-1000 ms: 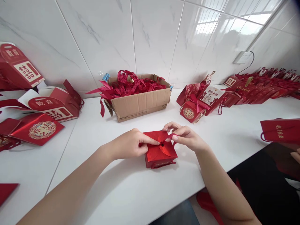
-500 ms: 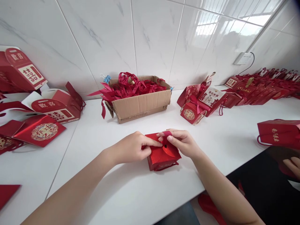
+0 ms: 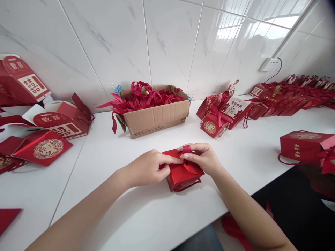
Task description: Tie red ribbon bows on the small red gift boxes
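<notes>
A shiny red gift box [image 3: 180, 176] stands on the white table in front of me, its overlapping top flaps folded in around a small dark hole. With its index finger stretched over the top beside that hole, my left hand [image 3: 148, 168] presses the box from the left, other fingers curled. A short loop of dark pink ribbon [image 3: 186, 149] is pinched between the thumb and fingers of my right hand [image 3: 205, 157], just above the lid. The ribbon's lower end is hidden by my fingers. Red cord hangs along the box's near side.
Behind is a cardboard box [image 3: 157, 120] heaped with red ribbons [image 3: 157, 99]. Open red boxes [image 3: 49, 144] crowd the left; bow-tied boxes [image 3: 213, 125] stand right of centre, with rows [image 3: 295, 101] beyond. Another person's red box [image 3: 298, 148] is at the right edge.
My left index finger has slid slightly right toward the hole. My right thumb has shifted a little left on the ribbon. At the right, the other box has moved left, showing a bow.
</notes>
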Tool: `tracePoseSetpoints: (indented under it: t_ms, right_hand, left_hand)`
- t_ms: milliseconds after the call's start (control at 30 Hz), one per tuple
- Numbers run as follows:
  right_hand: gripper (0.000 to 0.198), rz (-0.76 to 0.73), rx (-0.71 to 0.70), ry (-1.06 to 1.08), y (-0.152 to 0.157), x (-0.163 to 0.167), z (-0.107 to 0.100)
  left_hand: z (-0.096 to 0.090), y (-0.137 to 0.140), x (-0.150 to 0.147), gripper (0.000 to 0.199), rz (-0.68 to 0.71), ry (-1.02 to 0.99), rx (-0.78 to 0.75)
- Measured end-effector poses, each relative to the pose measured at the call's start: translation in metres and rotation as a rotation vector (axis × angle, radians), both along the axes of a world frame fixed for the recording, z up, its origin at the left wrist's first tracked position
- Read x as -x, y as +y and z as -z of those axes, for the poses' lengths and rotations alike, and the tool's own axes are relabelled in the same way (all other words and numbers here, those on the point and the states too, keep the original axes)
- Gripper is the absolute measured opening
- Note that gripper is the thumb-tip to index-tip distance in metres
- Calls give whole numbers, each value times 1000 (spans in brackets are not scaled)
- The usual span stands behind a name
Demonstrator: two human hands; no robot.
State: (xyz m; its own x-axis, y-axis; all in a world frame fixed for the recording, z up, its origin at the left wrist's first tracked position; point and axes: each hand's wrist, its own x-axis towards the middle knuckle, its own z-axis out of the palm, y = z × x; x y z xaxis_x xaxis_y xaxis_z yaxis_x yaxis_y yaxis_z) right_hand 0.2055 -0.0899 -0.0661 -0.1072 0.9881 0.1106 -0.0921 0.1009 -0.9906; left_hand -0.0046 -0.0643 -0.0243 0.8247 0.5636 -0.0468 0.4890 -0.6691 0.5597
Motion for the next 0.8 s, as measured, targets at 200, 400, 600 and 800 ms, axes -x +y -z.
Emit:
tracePoseSetpoints:
  t_ms: [200,400,600,800]
  right_hand:
    - [19,23,-41,-41,0,1,5]
    - [18,41,-160,-196,-1,-1,5]
    - [13,39,-254,-261,0,-2,2]
    - [16,26,-353,-324,-1,-2,-1]
  left_hand:
    - [-12,0,2,36,-38,-52,-90]
    - [-29,-1,-10,23,-322,-231,-178]
    - [-42,3,-34,18,-295,-167,-53]
    - [-42,4,-34,15,-367,-190,-25]
